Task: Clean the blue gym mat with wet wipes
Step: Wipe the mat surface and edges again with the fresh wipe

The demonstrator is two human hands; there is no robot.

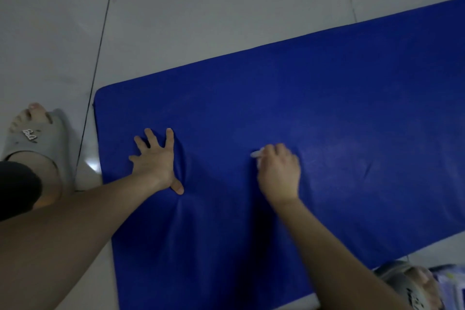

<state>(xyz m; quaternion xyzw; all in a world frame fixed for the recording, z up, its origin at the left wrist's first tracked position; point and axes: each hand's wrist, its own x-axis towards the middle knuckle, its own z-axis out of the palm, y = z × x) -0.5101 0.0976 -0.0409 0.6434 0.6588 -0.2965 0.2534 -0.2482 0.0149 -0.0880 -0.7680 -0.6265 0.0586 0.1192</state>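
The blue gym mat (327,108) lies flat on the tiled floor and fills the middle and right of the head view. My left hand (156,158) presses down on the mat near its left end with fingers spread, and the mat creases around the thumb. My right hand (279,171) is on the mat to the right of it, fingers curled over a white wet wipe (258,154). Only a small corner of the wipe shows past the fingers.
Grey floor tiles (201,7) surround the mat. My left foot in a grey slide sandal (37,138) stands just off the mat's left edge. My right foot in a matching sandal (407,284) is at the bottom right, beside a pale packet (450,282).
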